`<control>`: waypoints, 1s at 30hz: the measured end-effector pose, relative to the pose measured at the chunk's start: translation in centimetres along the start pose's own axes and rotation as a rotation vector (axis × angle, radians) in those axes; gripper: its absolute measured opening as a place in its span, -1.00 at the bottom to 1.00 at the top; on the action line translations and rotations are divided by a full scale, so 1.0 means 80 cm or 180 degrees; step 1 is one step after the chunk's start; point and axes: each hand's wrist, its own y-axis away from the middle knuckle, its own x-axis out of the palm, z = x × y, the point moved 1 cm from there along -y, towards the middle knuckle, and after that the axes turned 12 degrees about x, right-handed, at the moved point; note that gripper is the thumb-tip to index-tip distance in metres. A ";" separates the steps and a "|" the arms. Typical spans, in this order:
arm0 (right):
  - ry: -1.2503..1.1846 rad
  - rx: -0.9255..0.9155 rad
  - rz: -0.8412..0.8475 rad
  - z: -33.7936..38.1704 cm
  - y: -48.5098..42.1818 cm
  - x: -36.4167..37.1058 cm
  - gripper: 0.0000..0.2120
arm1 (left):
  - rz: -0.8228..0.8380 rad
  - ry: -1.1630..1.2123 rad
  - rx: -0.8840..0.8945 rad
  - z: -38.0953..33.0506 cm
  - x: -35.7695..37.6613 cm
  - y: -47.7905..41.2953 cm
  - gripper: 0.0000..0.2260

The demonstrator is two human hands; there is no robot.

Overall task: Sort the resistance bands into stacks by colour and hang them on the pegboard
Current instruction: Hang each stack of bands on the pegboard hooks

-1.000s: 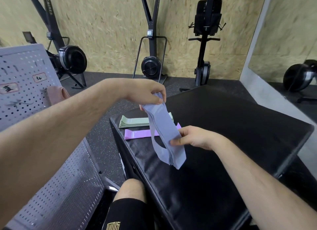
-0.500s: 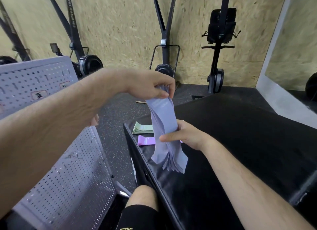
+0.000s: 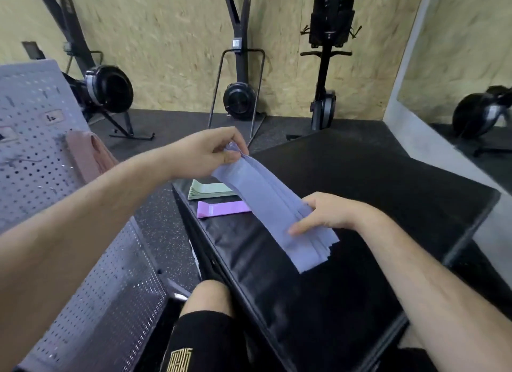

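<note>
Bands of one lavender-blue colour make up the lavender stack [image 3: 266,205], which we hold slanting above the black padded box [image 3: 374,194] – upper end toward eleven o'clock, loose lower end toward five. Our left hand [image 3: 216,152] pinches the upper end between thumb and curled fingers, so the layers cannot slide apart. Our right hand [image 3: 324,213] grips the stack near its lower end, thumb laid across the top face and fingers curled round the far edge; we judge this squares the edges before hanging.

At ten o'clock from the right hand, on the box's near-left corner, a green stack [image 3: 207,190] and a purple band [image 3: 221,208] lie flat, just beside each other but apart, which keeps each colour to itself. The pegboard [image 3: 33,164] stands at nine o'clock, and a dusty-pink bundle [image 3: 83,155] hangs on it. Holding the lavender stack by its end should – we think – let its loops slip over a peg together.
</note>
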 end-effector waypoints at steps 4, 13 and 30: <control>0.0795 0.0516 -0.0335 -0.042 0.016 -0.041 -0.75 | -0.0539 0.0576 -0.0030 0.031 0.105 0.022 -0.81; 0.1664 0.0904 -0.1048 -0.151 -0.010 0.000 -0.90 | -0.0922 0.0902 -0.0629 0.094 0.295 0.080 -0.64; 0.0659 0.0447 -0.1466 -0.204 0.007 0.001 -0.88 | -0.0392 0.0430 -0.0533 0.113 0.282 0.078 -0.91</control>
